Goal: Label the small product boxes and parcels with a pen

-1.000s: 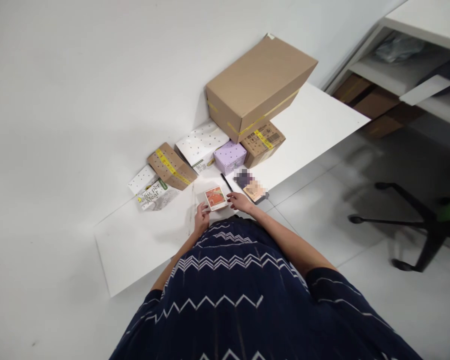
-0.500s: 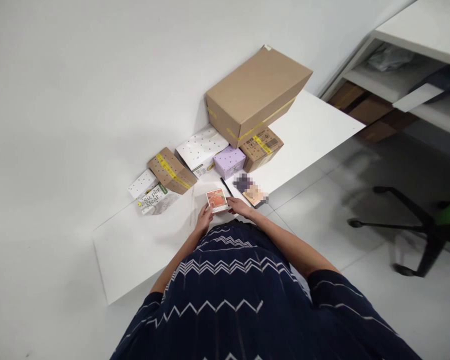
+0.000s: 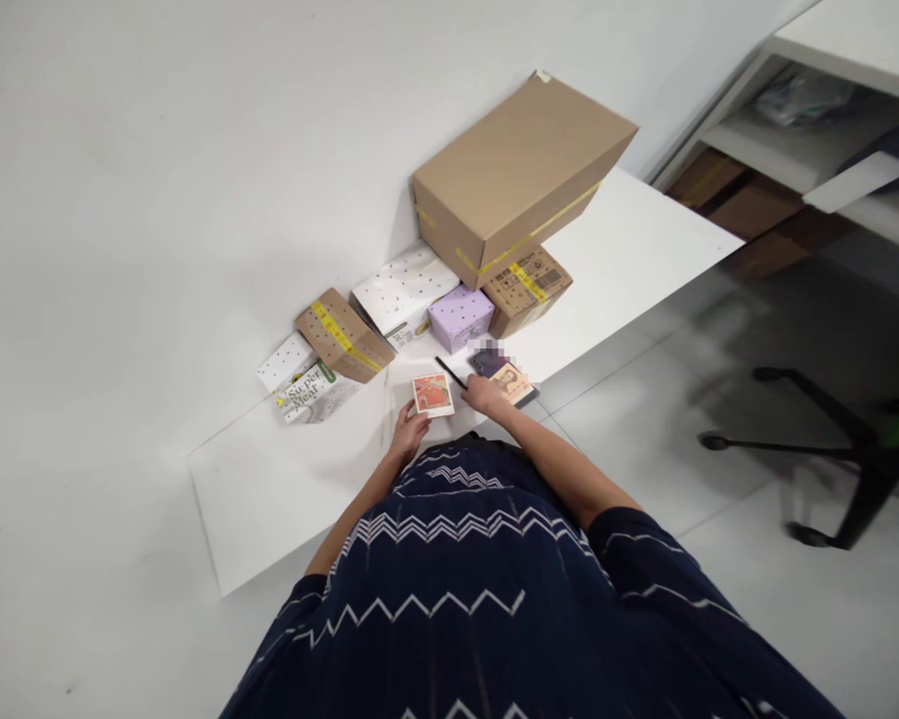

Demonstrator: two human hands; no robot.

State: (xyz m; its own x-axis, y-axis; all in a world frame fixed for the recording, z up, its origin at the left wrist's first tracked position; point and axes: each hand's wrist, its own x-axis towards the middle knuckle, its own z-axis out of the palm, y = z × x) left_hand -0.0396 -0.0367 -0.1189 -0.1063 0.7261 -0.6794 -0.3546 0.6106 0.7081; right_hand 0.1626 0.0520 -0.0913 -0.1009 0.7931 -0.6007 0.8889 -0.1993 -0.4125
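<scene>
A small square white-bordered card or pad with an orange picture (image 3: 433, 393) is at the front edge of the table. My left hand (image 3: 409, 435) grips its near left corner, thumb over the edge and fingers alongside. To the right, my right hand (image 3: 485, 397) is closed on the near end of a slim black pen (image 3: 449, 371), which points away to the left. Right beside that hand lies a dark phone (image 3: 525, 391) with a portrait picture on its back, partly blurred out. The right fingertips are partly hidden by the hand itself.
Behind are a lilac box (image 3: 460, 317), a white dotted box (image 3: 405, 288), a small taped carton (image 3: 531, 290), a large carton (image 3: 524, 170), a tilted brown box (image 3: 345, 335) and a "Super Meal" box (image 3: 315, 392). A wheeled chair (image 3: 854, 459) stands right of the white table (image 3: 270, 519).
My right hand has let go of the card and moved right onto the pen, whose near end has shifted slightly. My left hand stays at the card's corner.
</scene>
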